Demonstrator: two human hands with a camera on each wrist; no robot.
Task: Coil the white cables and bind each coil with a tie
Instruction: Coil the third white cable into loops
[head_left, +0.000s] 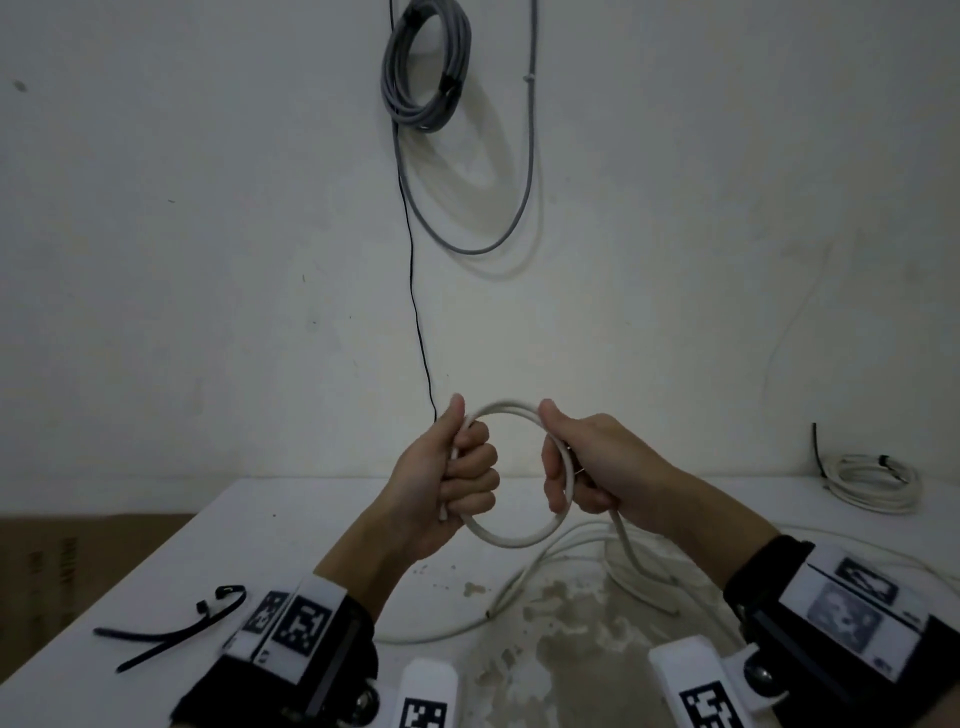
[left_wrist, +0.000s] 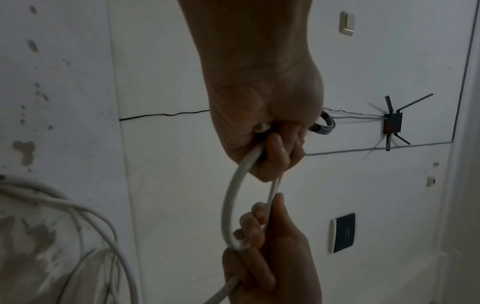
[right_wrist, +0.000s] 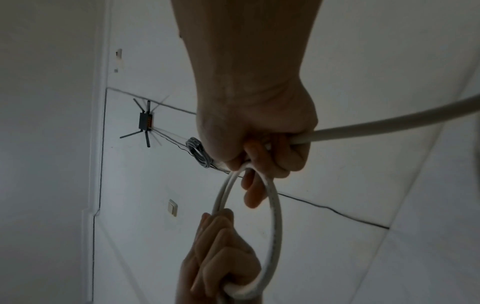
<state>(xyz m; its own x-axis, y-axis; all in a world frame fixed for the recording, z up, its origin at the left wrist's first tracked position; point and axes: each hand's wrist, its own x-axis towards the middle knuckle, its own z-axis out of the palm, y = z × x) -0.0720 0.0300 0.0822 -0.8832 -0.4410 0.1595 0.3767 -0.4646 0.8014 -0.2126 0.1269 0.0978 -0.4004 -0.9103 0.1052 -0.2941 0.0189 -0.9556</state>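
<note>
Black ties (head_left: 171, 626) lie on the table (head_left: 311, 519) at left. The left hand (head_left: 452, 480) fists the white cable (head_left: 511, 540) loop above the table; the right hand (head_left: 587, 467) grips its other side. No writing is legible. A bound coil (head_left: 872, 483) lies far right.

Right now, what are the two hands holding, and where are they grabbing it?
Both hold the white cable, wound in a loop. The left hand grips the loop's left side, the right hand its right side, fingers curled round it.

White cable (head_left: 511, 540) ends buried inside left hand (head_left: 447, 483) and right hand (head_left: 587, 467) fists. Loose run exits right wrist frame edge. Router (left_wrist: 392, 123) lights too small to read.
</note>
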